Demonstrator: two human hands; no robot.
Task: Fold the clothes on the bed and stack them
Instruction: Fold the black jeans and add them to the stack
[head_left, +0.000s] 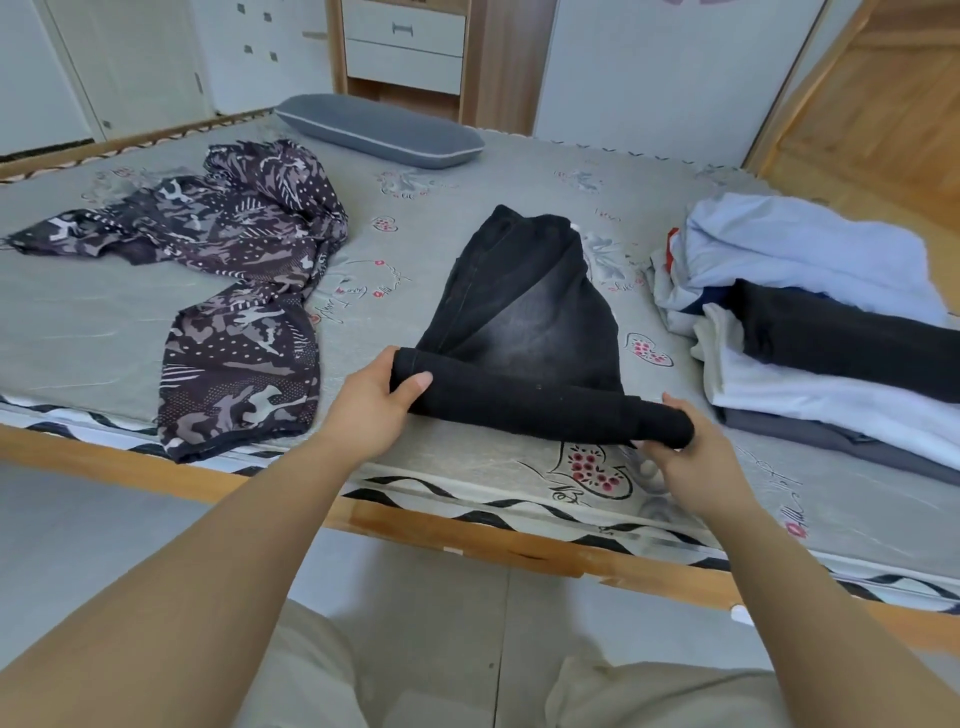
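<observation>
black jeans (524, 306) lay mid-bed (78, 322), near end rolled up | left hand (371, 410) grip wrapped round roll's left end | right hand (691, 467) grip clutched its right end

Jeans (524, 312): black, with a faded grey patch across the middle. Crumpled garment (234, 291) at left: dark purple-brown camouflage print with grey and white blotches, white dots and stripes. Mattress (78, 322): grey cover printed with red-dotted hearts, pale grey flowers and black script; its edge carried a black-and-white wavy band. Bed frame (467, 540): light orange-brown wood. Pillow (379, 130): slate grey with pale piping. Stack (831, 332) at right: pale blue on top, then a black piece, white below, dark grey at the bottom, with a bit of red and navy showing. Person's trousers (649, 696): beige. Drawers (405, 47): white. Floor (104, 525): pale grey.
</observation>
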